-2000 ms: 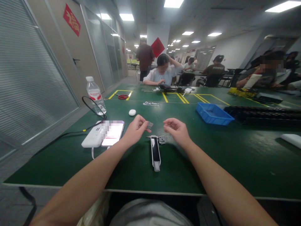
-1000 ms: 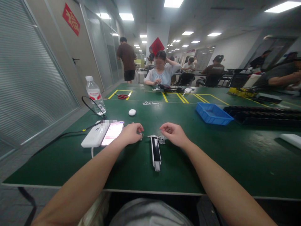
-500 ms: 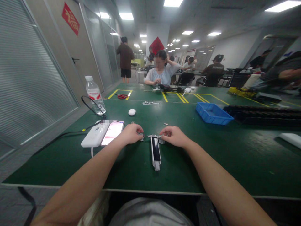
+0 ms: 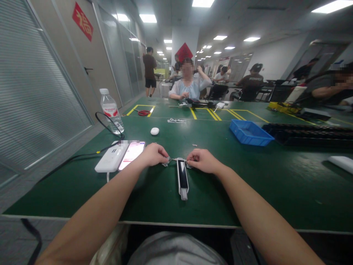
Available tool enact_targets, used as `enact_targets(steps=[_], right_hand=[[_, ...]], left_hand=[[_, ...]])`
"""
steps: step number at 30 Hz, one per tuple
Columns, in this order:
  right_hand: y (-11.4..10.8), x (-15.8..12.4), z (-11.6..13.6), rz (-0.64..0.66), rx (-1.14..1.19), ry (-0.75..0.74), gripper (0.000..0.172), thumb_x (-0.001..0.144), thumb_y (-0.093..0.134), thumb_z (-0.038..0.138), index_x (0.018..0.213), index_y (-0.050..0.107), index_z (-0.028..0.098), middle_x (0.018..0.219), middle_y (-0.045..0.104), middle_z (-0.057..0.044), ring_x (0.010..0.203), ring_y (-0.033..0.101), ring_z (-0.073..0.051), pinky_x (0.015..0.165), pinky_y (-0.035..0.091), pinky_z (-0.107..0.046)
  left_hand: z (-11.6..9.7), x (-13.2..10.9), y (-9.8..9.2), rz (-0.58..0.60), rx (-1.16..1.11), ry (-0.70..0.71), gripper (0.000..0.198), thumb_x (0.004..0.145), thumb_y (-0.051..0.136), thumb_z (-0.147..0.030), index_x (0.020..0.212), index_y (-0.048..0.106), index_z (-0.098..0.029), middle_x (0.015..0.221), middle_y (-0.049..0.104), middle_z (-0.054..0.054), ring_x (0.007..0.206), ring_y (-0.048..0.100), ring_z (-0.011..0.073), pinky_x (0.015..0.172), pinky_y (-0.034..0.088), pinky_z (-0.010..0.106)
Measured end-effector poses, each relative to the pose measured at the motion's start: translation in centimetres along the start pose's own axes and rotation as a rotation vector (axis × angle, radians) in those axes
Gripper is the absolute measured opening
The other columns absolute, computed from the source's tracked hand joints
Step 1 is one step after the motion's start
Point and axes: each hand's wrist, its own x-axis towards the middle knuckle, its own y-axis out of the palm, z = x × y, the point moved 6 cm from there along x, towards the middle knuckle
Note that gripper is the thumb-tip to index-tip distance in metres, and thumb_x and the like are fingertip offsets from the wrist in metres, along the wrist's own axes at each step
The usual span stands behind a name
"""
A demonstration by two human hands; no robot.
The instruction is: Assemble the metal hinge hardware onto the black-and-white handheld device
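On the green table (image 4: 154, 198) lies a slim white device with a black glossy face (image 4: 182, 176), its grey end toward me. A thin silver link (image 4: 174, 159) runs from its far end toward the left. My left hand (image 4: 154, 154) pinches a small grey metal piece (image 4: 166, 162) by that link; whether the two touch I cannot tell. To the right of the device's far end, my right hand (image 4: 203, 160) has thumb and fingers closed on another small grey piece (image 4: 189, 165), partly hidden by the fingertips.
A phone (image 4: 132, 155), a white power bank (image 4: 110, 158) with cables and a water bottle (image 4: 110, 112) stand left. Beyond my hands are a white earbud case (image 4: 154, 131) and a tiny metal link (image 4: 194, 145). A blue tray (image 4: 250, 133) sits right; a person (image 4: 189, 86) sits opposite.
My left hand has shifted slightly right, bringing its grey piece closer to the silver link. My right hand has barely moved; the white device lies still.
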Motion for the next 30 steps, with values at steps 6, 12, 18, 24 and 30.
enact_targets(steps=[6,12,18,24,30], right_hand=[[-0.1,0.0,0.3,-0.005,-0.004,-0.014,0.011,0.073,0.060,0.020,0.077,0.069,0.016,0.067,0.057,-0.001,0.057,0.046,-0.010,0.055,0.037,-0.023],[0.0,0.0,0.3,-0.002,0.014,-0.011,0.008,0.073,0.060,0.019,0.075,0.068,0.016,0.068,0.056,-0.001,0.058,0.047,-0.010,0.056,0.038,-0.023],[0.1,0.0,0.3,-0.006,0.008,-0.014,0.007,0.073,0.060,0.018,0.074,0.067,0.016,0.067,0.055,0.000,0.057,0.047,-0.010,0.056,0.038,-0.023],[0.1,0.0,0.4,-0.002,-0.006,-0.013,0.008,0.074,0.059,0.019,0.074,0.066,0.016,0.068,0.055,-0.001,0.058,0.047,-0.010,0.056,0.037,-0.023],[0.1,0.0,0.5,0.000,-0.017,-0.013,0.007,0.075,0.058,0.017,0.073,0.065,0.015,0.067,0.054,0.000,0.058,0.046,-0.009,0.056,0.037,-0.022]], left_hand=[[0.1,0.0,-0.2,-0.030,-0.067,-0.021,0.016,0.052,0.075,-0.024,0.067,0.071,-0.018,0.063,0.069,0.002,0.061,0.062,0.0177,0.055,0.044,0.025],[0.2,0.0,0.1,-0.029,-0.045,-0.034,0.018,0.052,0.075,-0.026,0.067,0.070,-0.017,0.066,0.069,0.002,0.061,0.061,0.0170,0.055,0.043,0.025],[-0.3,-0.1,0.6,0.033,-0.026,-0.017,0.018,0.058,0.072,-0.026,0.073,0.070,-0.016,0.070,0.069,0.003,0.065,0.061,0.0172,0.056,0.043,0.024],[-0.7,-0.2,2.1,0.130,-0.068,0.044,0.022,0.065,0.066,-0.023,0.085,0.067,-0.015,0.059,0.063,-0.001,0.053,0.056,0.0130,0.051,0.039,0.022],[-1.6,-0.3,2.1,0.051,0.151,0.199,0.016,0.069,0.064,-0.025,0.082,0.068,-0.017,0.061,0.061,0.000,0.057,0.055,0.0146,0.055,0.040,0.024]])
